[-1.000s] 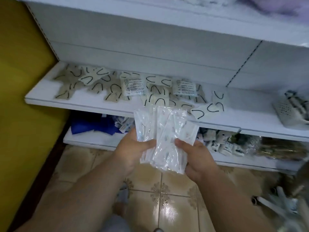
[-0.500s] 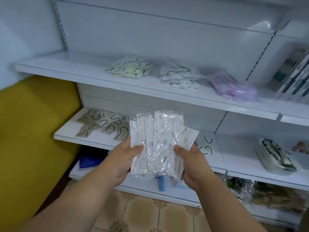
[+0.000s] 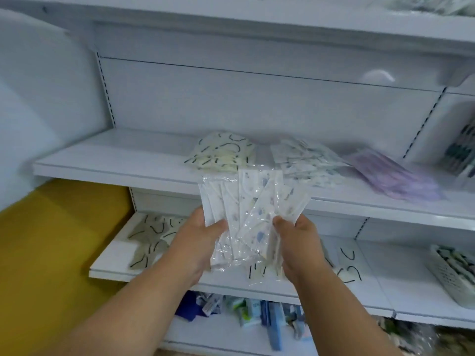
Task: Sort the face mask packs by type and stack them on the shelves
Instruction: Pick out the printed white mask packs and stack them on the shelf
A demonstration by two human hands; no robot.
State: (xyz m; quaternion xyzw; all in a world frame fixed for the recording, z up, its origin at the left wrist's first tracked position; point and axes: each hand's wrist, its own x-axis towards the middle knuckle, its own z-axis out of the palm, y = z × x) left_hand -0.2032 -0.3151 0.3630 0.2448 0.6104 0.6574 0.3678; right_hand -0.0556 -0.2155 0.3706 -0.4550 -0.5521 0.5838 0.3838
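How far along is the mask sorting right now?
Done: three piles on the upper shelf: cream masks, white printed masks, purple masks. In hand: both hands, left hand and right hand, grip printed packs. Left: loose masks scattered on the lower shelf.

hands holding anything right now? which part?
Both hold one fanned bundle of clear-wrapped white printed mask packs. The left hand grips its lower left edge, thumb on the front; the right hand pinches its lower right edge.

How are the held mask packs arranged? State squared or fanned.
Fanned. The clear mask packs splay outward at differing angles, tops spread apart, pinched low between the left hand and right hand.
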